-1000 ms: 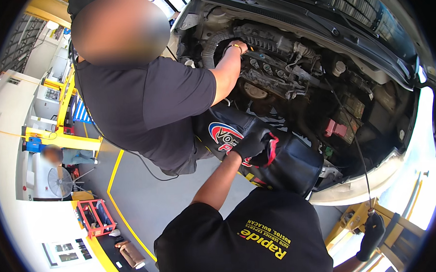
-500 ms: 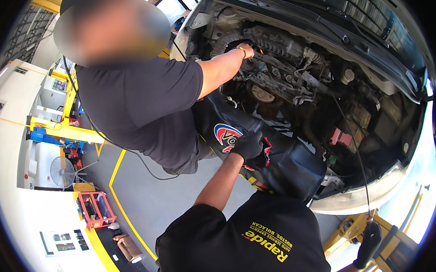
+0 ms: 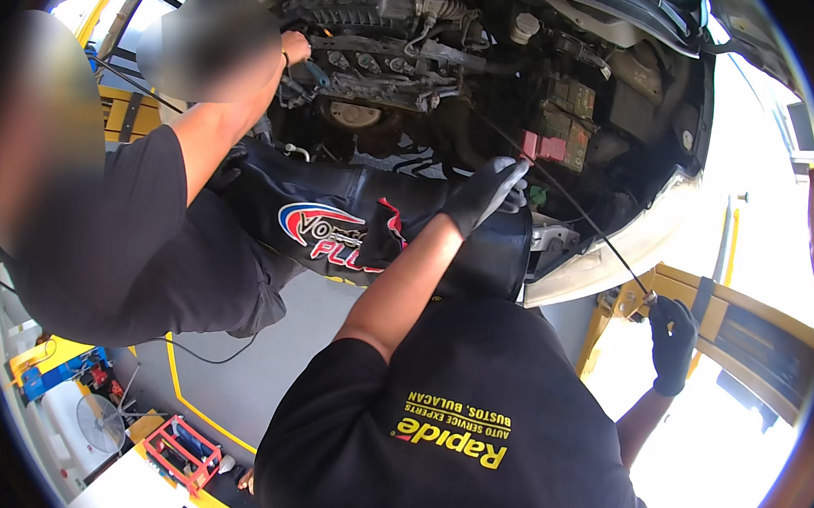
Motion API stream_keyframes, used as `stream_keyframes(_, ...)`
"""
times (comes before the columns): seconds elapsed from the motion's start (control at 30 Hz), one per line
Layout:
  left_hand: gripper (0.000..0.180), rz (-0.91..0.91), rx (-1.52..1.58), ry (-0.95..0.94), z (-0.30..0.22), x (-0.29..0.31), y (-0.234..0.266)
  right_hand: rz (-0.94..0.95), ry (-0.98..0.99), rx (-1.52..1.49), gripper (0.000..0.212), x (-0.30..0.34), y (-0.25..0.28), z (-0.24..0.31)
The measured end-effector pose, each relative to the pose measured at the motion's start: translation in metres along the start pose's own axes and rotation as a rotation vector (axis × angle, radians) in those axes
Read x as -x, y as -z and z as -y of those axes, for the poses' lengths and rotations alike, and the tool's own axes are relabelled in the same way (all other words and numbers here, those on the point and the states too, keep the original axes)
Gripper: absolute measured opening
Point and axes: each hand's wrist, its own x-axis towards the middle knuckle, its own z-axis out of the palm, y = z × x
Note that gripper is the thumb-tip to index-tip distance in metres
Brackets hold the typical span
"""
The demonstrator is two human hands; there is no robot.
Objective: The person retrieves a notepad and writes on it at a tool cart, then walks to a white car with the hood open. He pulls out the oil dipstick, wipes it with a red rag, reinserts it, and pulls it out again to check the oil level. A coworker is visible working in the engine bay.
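Note:
My right hand, in a dark glove, is closed round the near end of a long thin dark rod. The rod slants up and left into the engine bay, where its far end is lost in shadow. Gloved in black and grey, my left hand hovers over the edge of the black fender cover. Its fingers are loosely bent and apart from the thumb, with the fingertips close to the rod; whether they touch it I cannot tell. A dark, red-edged cloth-like piece lies on the cover.
On the left a co-worker in a dark shirt reaches a hand into the engine. A battery with a red terminal cover sits by the rod. Yellow lift arms stand at right; a red cart is lower left.
My left hand has left the red-edged piece on the cover and moved right, toward the rod. My right hand has come up, holding the rod's near end. The view has shifted right.

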Motion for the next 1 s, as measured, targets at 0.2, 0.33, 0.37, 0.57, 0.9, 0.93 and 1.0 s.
stream_keyframes(0.2, 0.017, -0.222, 0.55, 0.096, 0.045, -0.083, -0.011, -0.006, 0.164, -0.036, 0.015, -0.013, -0.018, 0.027)
stream_keyframes(0.33, 0.013, -0.186, 0.61, 0.048, 0.08, -0.122, 0.029, -0.02, 0.135, -0.058, 0.013, -0.039, -0.034, 0.049)
stream_keyframes(0.37, 0.012, -0.23, 0.622, 0.02, 0.08, -0.125, 0.025, -0.054, 0.12, -0.076, 0.012, -0.044, -0.041, 0.055)
stream_keyframes(0.57, 0.012, -0.348, 0.648, 0.086, 0.095, -0.159, 0.06, -0.098, 0.175, -0.044, 0.01, -0.075, -0.062, 0.089)
stream_keyframes(0.9, 0.024, -0.477, 0.46, -0.076, 0.115, -0.199, 0.078, 0.006, 0.073, -0.062, 0.006, -0.097, -0.075, 0.084)
stream_keyframes(0.93, 0.025, -0.484, 0.45, -0.086, 0.114, -0.199, 0.08, 0.013, 0.071, -0.065, 0.007, -0.1, -0.076, 0.086)
stream_keyframes(1.0, 0.025, -0.5, 0.436, -0.087, 0.112, -0.2, 0.082, 0.02, 0.08, -0.079, 0.008, -0.105, -0.078, 0.089)
